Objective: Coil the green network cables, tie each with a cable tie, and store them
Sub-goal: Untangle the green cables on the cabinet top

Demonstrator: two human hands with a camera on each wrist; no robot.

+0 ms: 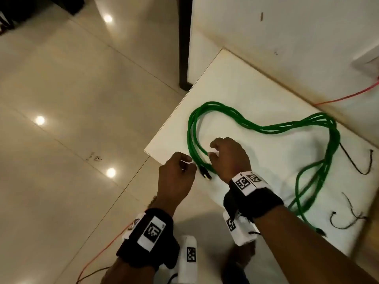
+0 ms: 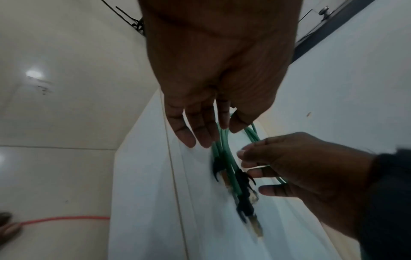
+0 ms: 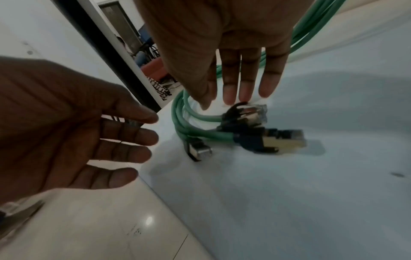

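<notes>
Several green network cables [image 1: 266, 129] lie in one loose, heart-shaped loop on the white table [image 1: 246, 83]. Their black-booted plugs [image 1: 206, 174] rest together near the table's left corner. My right hand [image 1: 213, 150] hovers over the loop's near left part. In the right wrist view its straight fingers [image 3: 235, 84] reach down to the plugs [image 3: 278, 139], tips just touching them and gripping nothing. My left hand [image 1: 187, 162] is just left of the plugs, at the table edge. Its fingers [image 2: 195, 130] are spread and relaxed and hold nothing.
Black cable ties [image 1: 357, 169] lie loose on the table's right side, with more [image 1: 348, 220] nearer to me. A red cable [image 1: 348, 96] runs along the wall and another across the tiled floor [image 1: 61, 99]. A dark post [image 1: 183, 42] stands beyond the table corner.
</notes>
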